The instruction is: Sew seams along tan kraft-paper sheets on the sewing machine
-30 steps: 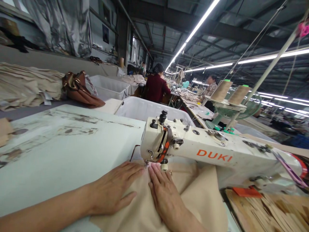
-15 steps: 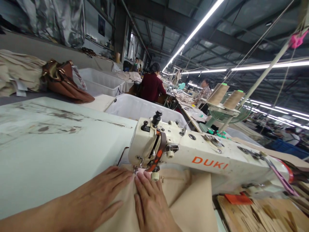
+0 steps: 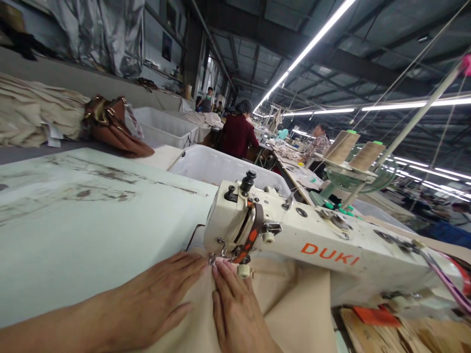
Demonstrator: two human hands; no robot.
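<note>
Tan fabric (image 3: 305, 304) lies under the head of a cream sewing machine (image 3: 283, 235) marked DUKI. My left hand (image 3: 154, 294) rests flat on the fabric's left part, fingers stretched toward the presser foot (image 3: 212, 258). Just right of it, my right hand (image 3: 235, 304) presses flat on the fabric, its fingertips close to the needle area. A small pink patch (image 3: 226, 264) shows by those fingertips; what it is I cannot make out. Neither hand is closed around anything. The needle tip and the seam are hidden by the machine and fingers.
A pale green tabletop (image 3: 91, 235) spreads to the left. Behind the machine stands a white plastic bin (image 3: 206, 162). A brown leather bag (image 3: 114, 130) and stacked beige fabric (image 3: 37, 110) lie back left. Thread cones (image 3: 342, 147) stand right; a co-worker (image 3: 239, 130) sits beyond.
The whole view has shifted slightly, so the machine and hands appear a little farther right. Both hands stay flat on the fabric near the presser foot.
</note>
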